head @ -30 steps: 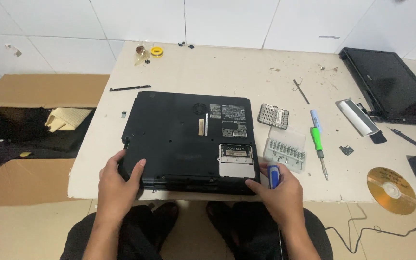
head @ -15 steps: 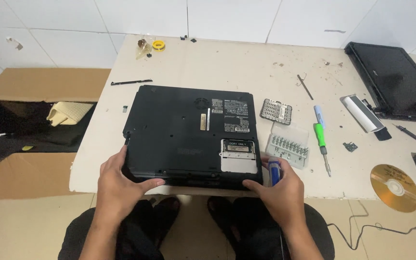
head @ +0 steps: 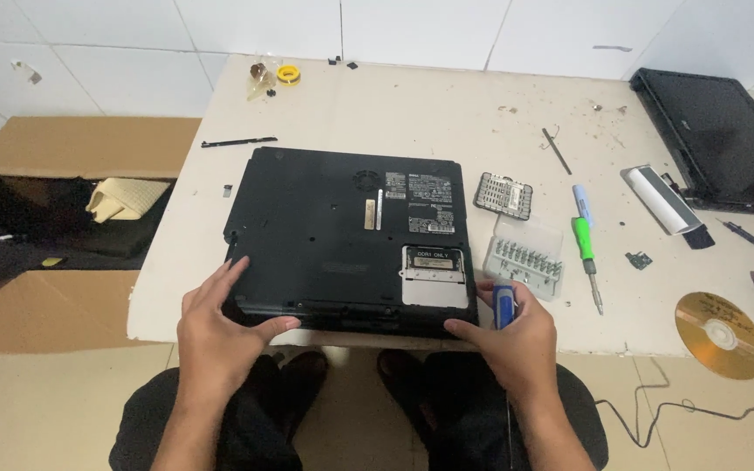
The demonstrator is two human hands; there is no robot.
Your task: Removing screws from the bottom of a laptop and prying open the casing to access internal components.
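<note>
A black laptop (head: pixel 333 227) lies upside down on the white table (head: pixel 447 105), its base facing up, with a silver cover panel (head: pixel 435 277) near its front right corner. My left hand (head: pixel 220 327) grips the laptop's front left edge, thumb along the rim. My right hand (head: pixel 517 336) presses on the front right corner while holding a blue-handled screwdriver (head: pixel 502 305) upright between its fingers.
A clear case of screwdriver bits (head: pixel 524 257), a small black grille part (head: pixel 503 194), a green screwdriver (head: pixel 585 249), a gold disc (head: pixel 719 333) and a second black laptop (head: pixel 722 139) lie to the right. A cardboard box (head: pixel 63 218) stands left of the table.
My view has shifted slightly, and both hands stay on the laptop's front edge. The left hand has slid a little inward along the rim.
</note>
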